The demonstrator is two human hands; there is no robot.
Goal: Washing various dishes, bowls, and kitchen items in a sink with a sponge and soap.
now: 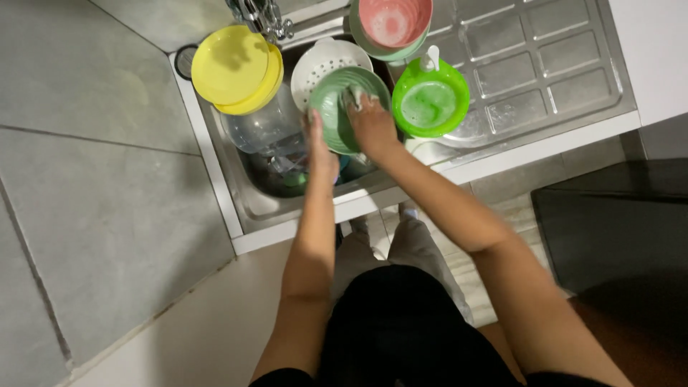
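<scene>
Pale green bowl, upper centre over the sink: left hand grasping its rim, right hand clenched on a scrubbing pad inside, wash underway; glassware below unwashed, by appearance.

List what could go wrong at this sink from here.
The pale green bowl is gripped at its rim by the left hand alone while the right hand rubs inside it; if it is soapy, it could slip into the crowded sink. The yellow plates jut over the sink's edge by the tap and might tip if bumped.
</scene>
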